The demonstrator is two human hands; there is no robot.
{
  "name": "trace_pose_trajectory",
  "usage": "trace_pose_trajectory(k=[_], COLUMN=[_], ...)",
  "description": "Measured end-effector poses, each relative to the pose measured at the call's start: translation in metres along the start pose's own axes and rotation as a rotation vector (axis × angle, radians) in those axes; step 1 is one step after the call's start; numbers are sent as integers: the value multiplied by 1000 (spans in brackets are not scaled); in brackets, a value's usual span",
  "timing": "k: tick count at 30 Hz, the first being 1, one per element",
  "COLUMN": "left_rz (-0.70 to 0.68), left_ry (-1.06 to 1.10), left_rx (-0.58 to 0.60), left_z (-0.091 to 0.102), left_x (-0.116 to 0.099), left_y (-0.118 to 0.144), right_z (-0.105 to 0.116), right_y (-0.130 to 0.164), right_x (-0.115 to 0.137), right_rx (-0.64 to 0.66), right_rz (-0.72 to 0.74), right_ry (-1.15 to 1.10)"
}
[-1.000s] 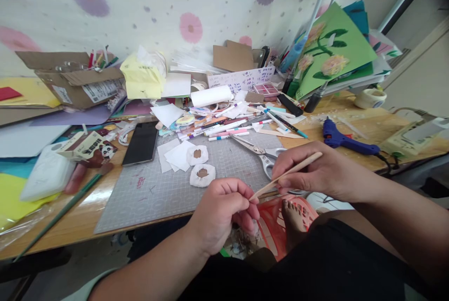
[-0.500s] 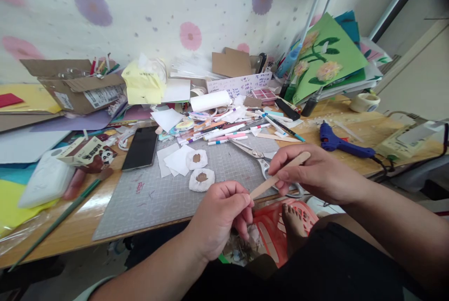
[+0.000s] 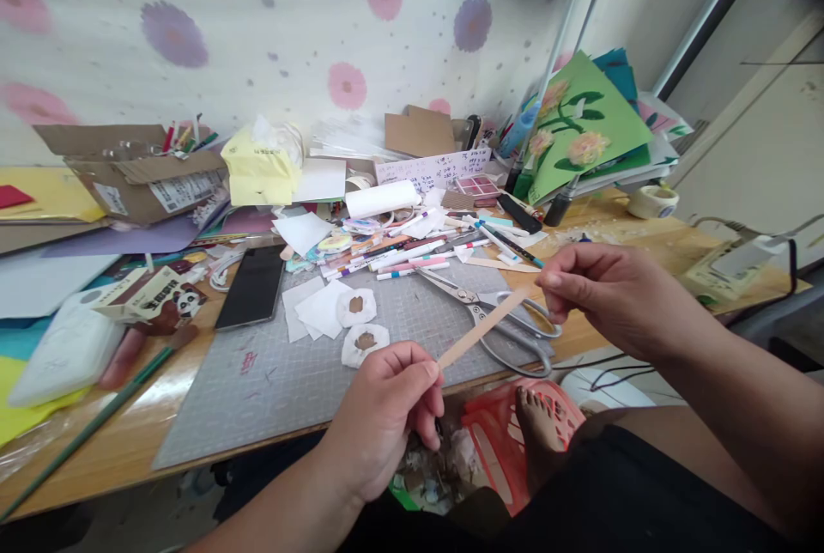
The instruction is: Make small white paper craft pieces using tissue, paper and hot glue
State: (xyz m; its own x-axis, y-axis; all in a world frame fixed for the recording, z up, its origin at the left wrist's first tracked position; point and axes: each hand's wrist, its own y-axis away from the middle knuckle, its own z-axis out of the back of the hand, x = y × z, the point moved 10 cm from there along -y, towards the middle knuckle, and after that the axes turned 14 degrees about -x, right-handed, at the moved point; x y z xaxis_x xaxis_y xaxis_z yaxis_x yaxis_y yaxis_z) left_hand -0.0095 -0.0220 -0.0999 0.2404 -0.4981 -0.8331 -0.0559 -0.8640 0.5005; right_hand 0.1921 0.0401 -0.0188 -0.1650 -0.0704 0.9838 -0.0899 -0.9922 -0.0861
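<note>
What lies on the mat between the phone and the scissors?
In the head view, between the phone and the scissors on the mat lie white paper squares and two white pads with brown centres.

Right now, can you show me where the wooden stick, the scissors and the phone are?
wooden stick (image 3: 484,328), head view, middle of the stick between the two hands
scissors (image 3: 520,337), head view, on the handle loops
phone (image 3: 251,285), head view, middle of the dark screen
</note>
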Motion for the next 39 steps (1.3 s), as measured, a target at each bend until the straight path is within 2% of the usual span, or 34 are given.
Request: trace_pose_trajectory(k=[2, 5, 8, 12, 19, 24, 30, 39], left_rz=[-12, -26, -33, -21, -23, 13, 51, 59], left_ry=[-2, 3, 9, 5, -14, 3, 7, -33], left_rx=[-3, -4, -3, 4, 16, 60, 125, 210], left_z=[0, 0, -1, -3, -7, -9, -14, -25], left_x=[-1, -2, -4, -2, 1, 5, 10, 12], left_y=[0, 2, 3, 4, 3, 3, 6, 10], right_z=[1, -5, -11, -19, -32, -28, -24, -47], right_y=[2, 6, 8, 10, 18, 16, 14, 25], right_x=[4, 6, 10, 20, 24, 12, 2, 2], right_rx=[-2, 78, 139, 125, 77, 111, 138, 235], right_rz=[35, 53, 73, 149, 298, 241, 95, 42], right_ry=[102, 217, 140, 59, 362, 378, 252, 177])
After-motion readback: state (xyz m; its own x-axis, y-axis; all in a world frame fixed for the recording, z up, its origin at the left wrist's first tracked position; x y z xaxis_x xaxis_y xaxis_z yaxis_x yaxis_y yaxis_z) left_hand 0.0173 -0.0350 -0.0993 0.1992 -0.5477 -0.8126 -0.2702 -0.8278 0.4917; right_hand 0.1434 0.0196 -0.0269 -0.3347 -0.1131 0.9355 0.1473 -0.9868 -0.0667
